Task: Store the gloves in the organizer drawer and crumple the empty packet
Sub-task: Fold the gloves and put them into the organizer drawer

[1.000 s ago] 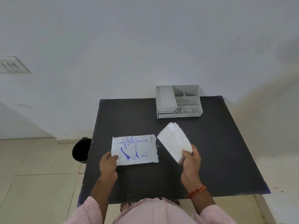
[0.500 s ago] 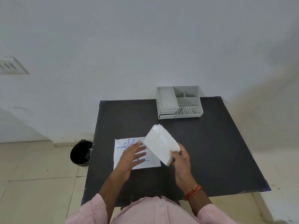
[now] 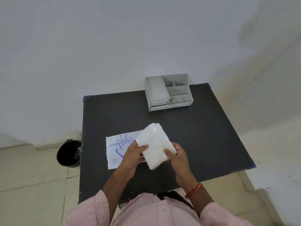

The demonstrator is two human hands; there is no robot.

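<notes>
Gloves [image 3: 154,146] out of the packet, held as one white stack above the desk [image 3: 203,136], tilted, far end pointing toward the organizer [image 3: 168,93]. Both hands on it: left hand [image 3: 132,156] grips the left edge with thumb on top, right hand [image 3: 176,154] clamps the near-right corner. Packet [image 3: 116,150] lies flat on the desk under and left of the stack, printed side up, looks empty, not crumpled yet.

Step in hand, as I read it: squaring up the stack before stowing. Organizer sits at the far desk edge, well apart from the hands. Its drawers [image 3: 158,105] on the front left look shut, so next move likely needs one hand freed to pull a drawer while the other keeps the stack together. Thin poly gloves will probably slip and fan out if grip loosens. Bin [image 3: 69,154] on the floor left of the desk.
</notes>
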